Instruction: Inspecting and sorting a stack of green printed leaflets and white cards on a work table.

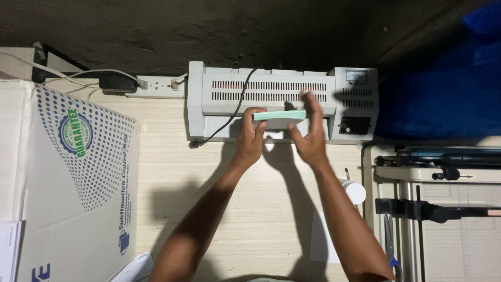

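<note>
My left hand [251,133] and my right hand [311,131] hold a thin stack of pale green and white sheets [279,115] between them, level and just above the front slot of a grey laminating machine [209,112]. The left fingers curl over the stack's left end. The right palm presses flat against its right end, fingers stretched upward. The stack hides part of the machine's slot.
A white power strip [156,86] with a black adapter [118,82] lies at the back left. A large printed cardboard box [68,172] fills the left. A paper trimmer [443,209] stands at the right, with a white round cap [356,191] and a loose sheet [322,237] nearby.
</note>
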